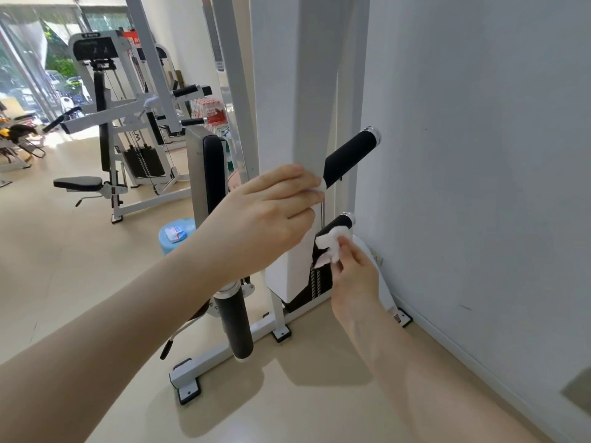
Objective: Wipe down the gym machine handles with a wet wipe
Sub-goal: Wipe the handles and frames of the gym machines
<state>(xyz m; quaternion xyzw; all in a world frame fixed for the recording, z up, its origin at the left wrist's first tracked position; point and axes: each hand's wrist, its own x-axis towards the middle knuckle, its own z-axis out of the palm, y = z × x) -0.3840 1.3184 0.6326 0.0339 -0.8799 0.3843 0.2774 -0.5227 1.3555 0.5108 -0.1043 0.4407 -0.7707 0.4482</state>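
Wipe pinched in right hand fingers against lower handle.

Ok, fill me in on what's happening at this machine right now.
A person is cleaning the white gym machine beside the wall. The right hand pinches a crumpled white wet wipe against the lower black handle. The left hand reaches to the base of the upper black handle, with a bit of white wipe showing at its fingertips. A blue stool with a small packet on it stands behind the left arm.
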